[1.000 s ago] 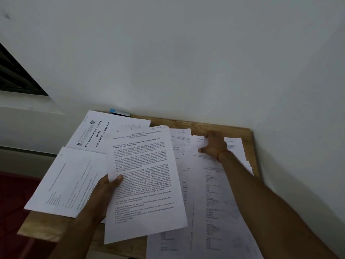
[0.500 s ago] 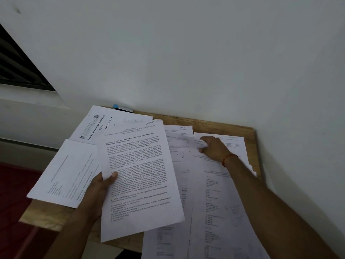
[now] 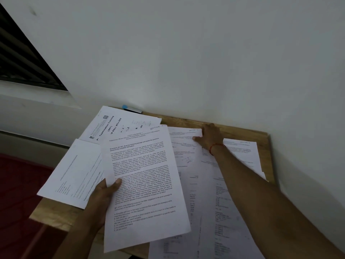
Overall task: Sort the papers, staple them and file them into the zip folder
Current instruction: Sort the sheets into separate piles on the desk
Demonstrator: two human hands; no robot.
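Right hand (image 3: 210, 137) is back at the far edge of the bench (image 3: 242, 132), grip pinching a fresh sheet (image 3: 183, 144), left hand (image 3: 101, 199) clutching its page (image 3: 143, 184), so sorting rolls on.

Dim, flat indoor light, grey-green cast, no glare. Wall (image 3: 205, 53) evenly lit, source not visible. Papers (image 3: 220, 193) are brightest area. Printed sheet (image 3: 141, 184) fairly sharp, text legible at centre; sheets toward bottom right soft, print smeared. Left hand (image 3: 104, 195), right hand (image 3: 209, 139) and forearms underexposed, little detail. Soft shadow on wall beside surface (image 3: 242, 131) at right. Window louvres (image 3: 22, 58) near black. Wide-angle bending of straight lines toward edges.
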